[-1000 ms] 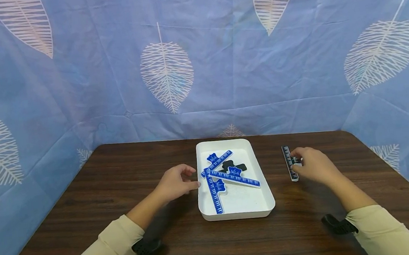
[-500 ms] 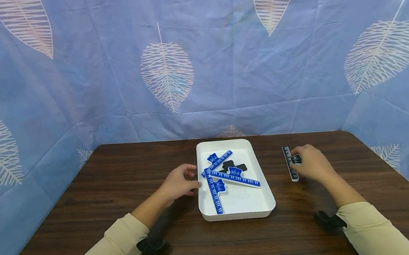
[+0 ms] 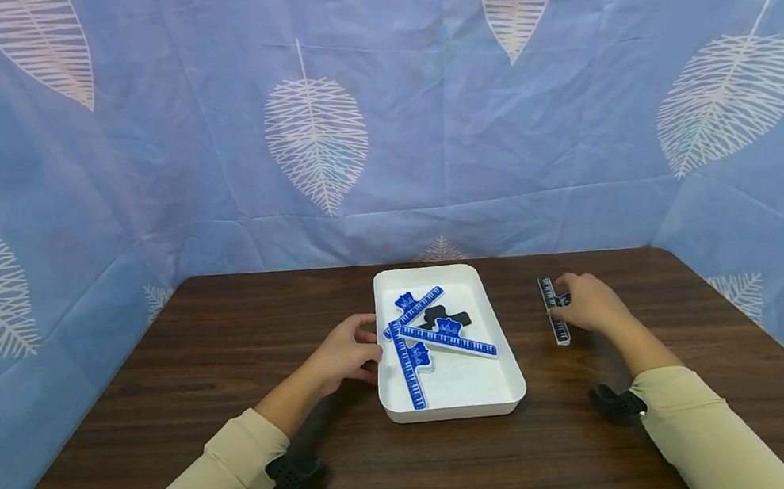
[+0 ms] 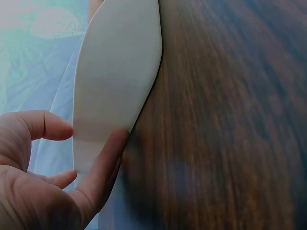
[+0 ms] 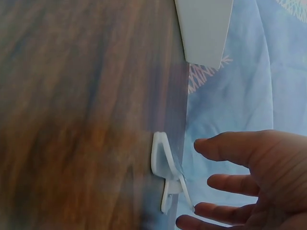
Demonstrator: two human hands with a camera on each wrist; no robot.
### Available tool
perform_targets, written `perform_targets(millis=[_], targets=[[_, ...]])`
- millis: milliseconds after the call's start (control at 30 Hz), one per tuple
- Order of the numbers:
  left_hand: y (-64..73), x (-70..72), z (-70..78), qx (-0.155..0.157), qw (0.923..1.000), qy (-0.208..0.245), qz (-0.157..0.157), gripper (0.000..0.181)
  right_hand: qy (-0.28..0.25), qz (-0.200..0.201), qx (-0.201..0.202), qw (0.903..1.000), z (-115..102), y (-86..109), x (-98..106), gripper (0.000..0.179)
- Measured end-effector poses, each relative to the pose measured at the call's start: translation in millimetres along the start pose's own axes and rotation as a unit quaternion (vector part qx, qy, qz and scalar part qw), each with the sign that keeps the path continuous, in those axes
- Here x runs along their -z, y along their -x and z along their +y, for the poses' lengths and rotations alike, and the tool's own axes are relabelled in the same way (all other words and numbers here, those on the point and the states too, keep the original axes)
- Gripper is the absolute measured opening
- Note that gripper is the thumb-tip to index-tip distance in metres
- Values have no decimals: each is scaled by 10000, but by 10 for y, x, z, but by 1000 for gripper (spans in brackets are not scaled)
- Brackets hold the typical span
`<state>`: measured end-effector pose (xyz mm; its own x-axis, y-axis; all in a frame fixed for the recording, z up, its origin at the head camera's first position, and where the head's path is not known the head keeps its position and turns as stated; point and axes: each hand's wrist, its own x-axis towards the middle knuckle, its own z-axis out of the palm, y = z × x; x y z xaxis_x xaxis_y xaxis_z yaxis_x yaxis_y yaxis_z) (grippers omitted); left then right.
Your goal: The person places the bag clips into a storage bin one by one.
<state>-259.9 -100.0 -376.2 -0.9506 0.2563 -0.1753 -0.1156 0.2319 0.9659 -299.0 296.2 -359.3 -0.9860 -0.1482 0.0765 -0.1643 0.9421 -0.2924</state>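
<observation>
A shallow white tray (image 3: 471, 383) stands mid-table in the head view. Three blue clips with piano-key bars lie crossed inside: an upper one (image 3: 427, 300), a middle one (image 3: 470, 344) and a left one (image 3: 412, 386). A black piece (image 3: 455, 317) lies partly beneath them. My left hand (image 3: 342, 353) is at the tray's left wall; in the left wrist view the fingers (image 4: 103, 163) touch the outer wall. To the right, a black piano-key clip (image 3: 556, 323) lies on the table. My right hand (image 3: 592, 303) is around its handle, its fingers (image 5: 230, 146) spread in the right wrist view.
The dark wooden table (image 3: 451, 469) ends at a blue leaf-print cloth (image 3: 393, 117) behind and at both sides. Bare tabletop separates the tray from the black clip. Dark bands (image 3: 620, 404) circle both wrists.
My right forearm has swung left while the hand stays at the black clip, which has not visibly moved. My left hand has shifted slightly closer against the tray wall. The view has tilted a little.
</observation>
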Motion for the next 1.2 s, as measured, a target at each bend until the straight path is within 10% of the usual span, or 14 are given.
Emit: perform_targets(millis=[1200], targets=[[21, -9, 13, 111, 9994, 303, -112, 73, 423, -696, -299, 9962, -95, -160, -25, 60]])
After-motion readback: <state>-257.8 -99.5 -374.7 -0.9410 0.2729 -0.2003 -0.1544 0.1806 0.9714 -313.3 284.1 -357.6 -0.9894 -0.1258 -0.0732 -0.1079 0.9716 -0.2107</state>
